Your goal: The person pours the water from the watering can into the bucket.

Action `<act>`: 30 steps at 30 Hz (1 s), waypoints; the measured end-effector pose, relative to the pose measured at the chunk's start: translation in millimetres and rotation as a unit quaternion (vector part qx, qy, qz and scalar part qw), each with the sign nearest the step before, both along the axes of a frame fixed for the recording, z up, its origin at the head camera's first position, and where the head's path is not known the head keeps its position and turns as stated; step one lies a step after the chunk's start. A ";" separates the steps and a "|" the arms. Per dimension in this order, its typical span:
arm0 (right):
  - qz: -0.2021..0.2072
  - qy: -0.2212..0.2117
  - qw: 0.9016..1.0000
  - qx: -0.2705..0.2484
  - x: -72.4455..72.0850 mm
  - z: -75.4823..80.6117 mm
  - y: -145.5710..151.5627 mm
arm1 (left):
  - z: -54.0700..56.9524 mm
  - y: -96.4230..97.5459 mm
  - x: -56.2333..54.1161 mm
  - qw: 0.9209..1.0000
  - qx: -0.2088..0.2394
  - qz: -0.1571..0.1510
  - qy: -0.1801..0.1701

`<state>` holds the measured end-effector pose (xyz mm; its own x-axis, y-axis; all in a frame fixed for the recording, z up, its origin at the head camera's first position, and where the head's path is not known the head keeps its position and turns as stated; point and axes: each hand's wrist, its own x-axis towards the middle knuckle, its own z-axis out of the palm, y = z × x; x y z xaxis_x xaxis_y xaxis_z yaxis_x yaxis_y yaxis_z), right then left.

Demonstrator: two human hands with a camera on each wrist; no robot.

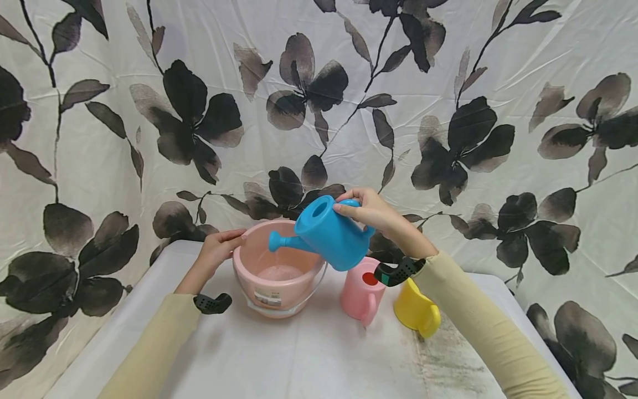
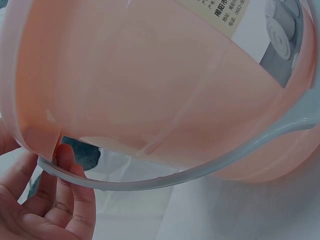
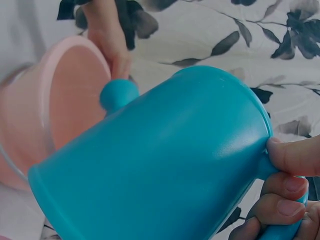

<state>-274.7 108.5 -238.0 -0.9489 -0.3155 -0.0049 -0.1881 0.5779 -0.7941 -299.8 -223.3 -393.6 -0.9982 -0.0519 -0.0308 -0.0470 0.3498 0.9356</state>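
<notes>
My right hand (image 1: pixel 368 209) grips the handle of a blue watering can (image 1: pixel 333 235), thumb near its top edge. The can is tilted, its spout reaching over the opening of a pink bucket (image 1: pixel 271 296). In the right wrist view the can's smooth side (image 3: pixel 165 155) fills the middle, with the fingers curled round the handle. At the bucket's left rim my left hand (image 1: pixel 216 252) pinches the edge, thumb and fingers on either side. The left wrist view shows those fingers (image 2: pixel 82 207) by the rim, where the grey bucket handle (image 2: pixel 200 167) joins.
A pink watering can (image 1: pixel 356 293) stands right of the bucket, and a yellow one (image 1: pixel 411 307) stands farther right, partly behind my right forearm. All rest on a white-covered table (image 1: pixel 299 366) with a brownish stain at right. A floral cloth (image 1: pixel 349 83) hangs behind.
</notes>
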 end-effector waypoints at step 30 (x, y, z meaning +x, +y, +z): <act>0.005 0.017 1.000 -0.004 -0.4 2.4 -3.5 | -1.5 -0.7 -0.4 1.000 -0.003 -0.003 0.005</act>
<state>-275.1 105.0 -235.6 -0.9453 -0.3249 0.0292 -0.2202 0.5697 -0.7918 -300.2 -224.0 -395.1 -0.9987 -0.0464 -0.0212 -0.0364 0.3555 0.9340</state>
